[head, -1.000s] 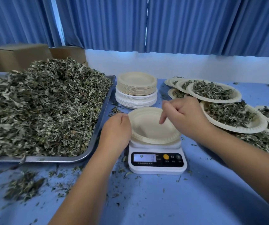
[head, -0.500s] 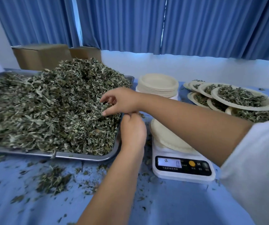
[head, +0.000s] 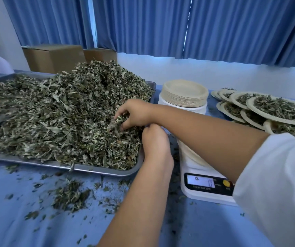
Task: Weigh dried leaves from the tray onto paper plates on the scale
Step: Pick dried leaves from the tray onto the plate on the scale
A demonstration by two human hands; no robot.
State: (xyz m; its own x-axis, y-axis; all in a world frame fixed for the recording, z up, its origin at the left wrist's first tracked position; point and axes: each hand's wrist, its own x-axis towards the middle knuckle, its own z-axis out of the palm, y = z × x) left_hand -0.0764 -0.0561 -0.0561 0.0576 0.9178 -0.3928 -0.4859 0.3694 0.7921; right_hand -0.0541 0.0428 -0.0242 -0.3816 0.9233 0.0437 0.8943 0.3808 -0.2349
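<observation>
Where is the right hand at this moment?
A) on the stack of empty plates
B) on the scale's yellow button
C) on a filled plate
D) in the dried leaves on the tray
D: the right hand curls its fingers into the dried leaves near the right edge of the tray, away from the scale.

Blue pleated curtains [head: 143, 24] above a white wall [head: 214, 75], blue-covered table [head: 27, 220], cardboard boxes [head: 54, 57] behind.

The display [head: 201, 181] on the scale [head: 205, 197] reads 0; smaller print is illegible.
</observation>
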